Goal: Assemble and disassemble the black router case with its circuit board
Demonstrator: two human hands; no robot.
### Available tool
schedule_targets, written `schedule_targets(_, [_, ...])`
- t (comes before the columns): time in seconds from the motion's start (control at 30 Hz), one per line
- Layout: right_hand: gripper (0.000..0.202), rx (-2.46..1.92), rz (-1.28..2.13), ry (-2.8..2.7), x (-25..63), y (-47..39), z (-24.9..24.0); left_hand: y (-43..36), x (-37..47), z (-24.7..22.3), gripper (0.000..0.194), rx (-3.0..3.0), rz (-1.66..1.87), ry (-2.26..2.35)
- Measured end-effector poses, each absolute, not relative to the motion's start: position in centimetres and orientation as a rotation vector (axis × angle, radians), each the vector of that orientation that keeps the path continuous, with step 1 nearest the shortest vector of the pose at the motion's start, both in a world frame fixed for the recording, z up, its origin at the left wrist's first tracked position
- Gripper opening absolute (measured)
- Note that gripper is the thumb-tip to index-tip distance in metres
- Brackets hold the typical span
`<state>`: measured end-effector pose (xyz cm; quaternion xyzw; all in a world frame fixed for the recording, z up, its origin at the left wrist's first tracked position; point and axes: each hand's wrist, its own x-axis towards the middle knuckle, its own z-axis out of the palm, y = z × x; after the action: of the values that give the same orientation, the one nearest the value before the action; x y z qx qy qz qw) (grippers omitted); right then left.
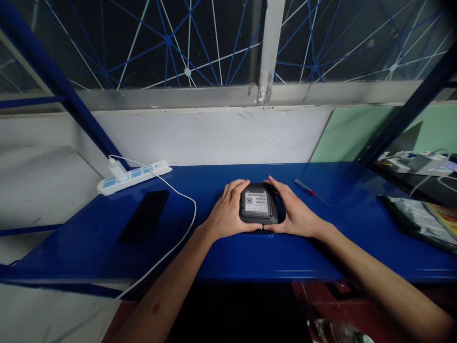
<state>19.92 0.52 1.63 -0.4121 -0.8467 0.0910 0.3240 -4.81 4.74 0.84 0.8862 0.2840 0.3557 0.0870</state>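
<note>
A black, rounded square device [257, 204] with a white printed label and a QR code facing up is at the middle of the blue table. My left hand [230, 209] grips its left side, with the thumb along the near edge and the fingers around the far left corner. On the other side my right hand [293, 209] has its thumb at the near edge and its fingers at the far right corner; a dark gap shows between its palm and the device. The two thumb tips almost meet. The device's underside is hidden.
A black phone [144, 216] lies left on the blue table [250, 257]. Behind it is a white power strip [135, 176] with a plug and a white cable [194, 209]. A red screwdriver [311, 191] lies right, plastic packets [423, 219] farther right.
</note>
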Motion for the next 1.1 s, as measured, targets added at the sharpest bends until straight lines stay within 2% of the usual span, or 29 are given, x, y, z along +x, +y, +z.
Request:
schedule_targets(0.37, [0.118, -1.117, 0.416, -2.329, 20.13, 0.38, 1.50, 4.04, -5.03, 1.47, 0.109, 2.457, 0.732, 0.934])
schedule_targets(0.77, [0.117, -1.176, 0.445, -2.368, 20.19, 0.42, 1.15, 4.18, -5.01, 1.46, 0.096, 2.444, 0.628, 0.939])
schedule_targets(1.1, [0.118, -1.175, 0.459, -2.374, 20.37, 0.54, 0.86, 4.31, -4.99, 1.43, 0.100, 2.525, 0.561, 0.948])
